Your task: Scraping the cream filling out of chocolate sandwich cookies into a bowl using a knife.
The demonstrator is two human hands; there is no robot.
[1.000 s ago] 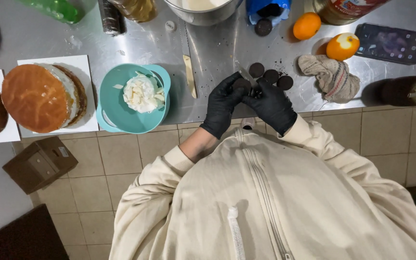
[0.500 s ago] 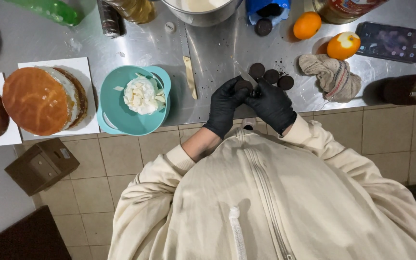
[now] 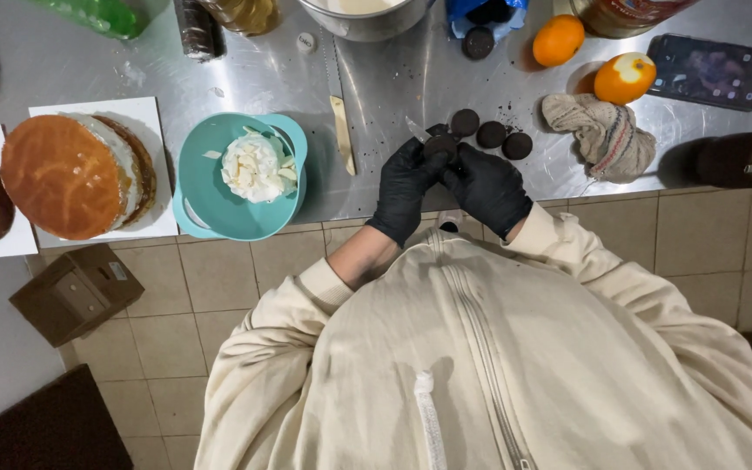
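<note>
**Dark cookie held between two gloved hands at the counter edge**

The dark cookie (image 3: 439,145) sits pinched between the left hand (image 3: 405,184) and the right hand (image 3: 487,184), both in black gloves and both closed on it, just above the front lip of the steel counter (image 3: 376,96). A thin knife blade (image 3: 417,129) seems to poke out beside it, though it is too small to be sure. The cookie could crack or crumble if squeezed hard, and being so near the edge, pieces might drop to the tiled floor (image 3: 167,339). Three more cookies (image 3: 491,132) lie just beyond the hands; the teal bowl (image 3: 198,187) of white cream stands well to the left.
</note>
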